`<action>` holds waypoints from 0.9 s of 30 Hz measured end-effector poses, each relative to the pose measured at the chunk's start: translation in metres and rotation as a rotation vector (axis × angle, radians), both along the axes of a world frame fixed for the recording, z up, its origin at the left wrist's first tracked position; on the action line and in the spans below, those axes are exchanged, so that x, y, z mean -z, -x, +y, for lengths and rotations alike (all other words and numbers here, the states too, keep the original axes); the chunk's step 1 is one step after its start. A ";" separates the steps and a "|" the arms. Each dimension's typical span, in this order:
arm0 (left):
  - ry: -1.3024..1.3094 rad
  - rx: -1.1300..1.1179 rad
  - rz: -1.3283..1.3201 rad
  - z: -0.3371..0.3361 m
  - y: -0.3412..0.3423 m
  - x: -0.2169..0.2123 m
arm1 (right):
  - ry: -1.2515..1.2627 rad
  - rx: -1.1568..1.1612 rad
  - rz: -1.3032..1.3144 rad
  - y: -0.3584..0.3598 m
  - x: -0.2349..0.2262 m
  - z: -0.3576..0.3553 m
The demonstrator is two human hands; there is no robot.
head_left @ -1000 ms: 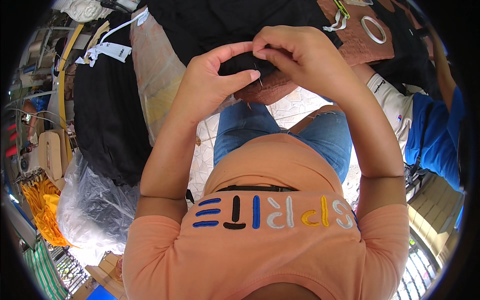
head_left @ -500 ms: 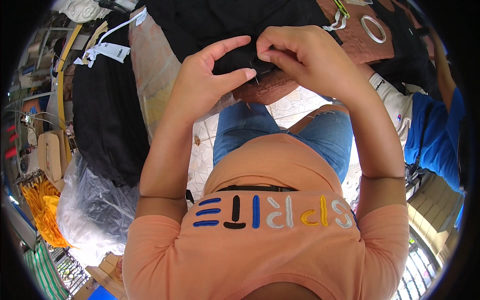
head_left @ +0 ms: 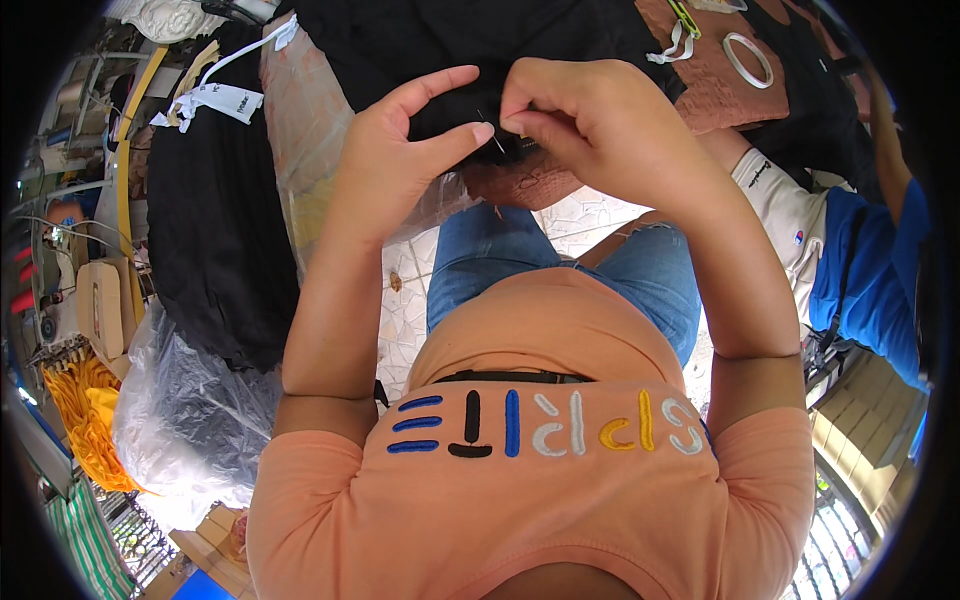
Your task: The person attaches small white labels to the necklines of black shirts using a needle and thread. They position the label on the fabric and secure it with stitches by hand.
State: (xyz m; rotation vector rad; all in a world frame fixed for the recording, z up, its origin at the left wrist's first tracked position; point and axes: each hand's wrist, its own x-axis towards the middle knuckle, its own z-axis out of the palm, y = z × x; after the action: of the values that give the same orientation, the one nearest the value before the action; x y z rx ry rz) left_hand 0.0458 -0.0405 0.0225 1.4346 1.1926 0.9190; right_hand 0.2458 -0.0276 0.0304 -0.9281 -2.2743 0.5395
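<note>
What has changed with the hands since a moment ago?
The left hand moved leftward, now clear of the right hand; the thin needle by its thumb shifted left too. The right hand stays pinched. The clear plastic bag lies unmoved.

A thin, straight, silvery metal needle [head_left: 499,143] shows at the upper centre, slanted, its upper end leaning left and its lower end right. Behind it, a large, soft, matte black cloth [head_left: 470,40] spreads across the top of the view, slightly rumpled. Near the needle's lower end, a reddish-brown, textured fabric [head_left: 520,187] emerges along the black cloth's near edge, its border curved.
</note>
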 end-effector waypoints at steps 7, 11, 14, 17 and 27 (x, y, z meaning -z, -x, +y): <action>0.079 -0.076 -0.301 0.006 0.006 0.003 | -0.050 -0.006 0.064 -0.009 0.003 -0.004; 0.129 -0.123 -0.422 0.020 0.022 0.009 | 0.270 -0.165 0.243 -0.020 -0.020 -0.015; 0.176 -0.206 -0.522 0.028 0.036 0.007 | 0.397 -0.298 0.272 -0.033 -0.032 -0.027; 0.200 -0.251 -0.567 0.035 0.040 0.008 | 0.402 -0.529 0.232 -0.047 -0.035 -0.035; 0.282 -0.087 -0.476 0.011 -0.001 0.008 | 0.076 0.032 0.133 -0.014 -0.003 -0.024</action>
State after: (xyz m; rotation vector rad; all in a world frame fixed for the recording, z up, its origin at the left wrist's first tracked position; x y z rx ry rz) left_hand 0.0471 -0.0298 0.0143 0.8801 0.9800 1.0345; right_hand 0.2596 -0.0518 0.0338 -0.9357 -2.1297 0.6574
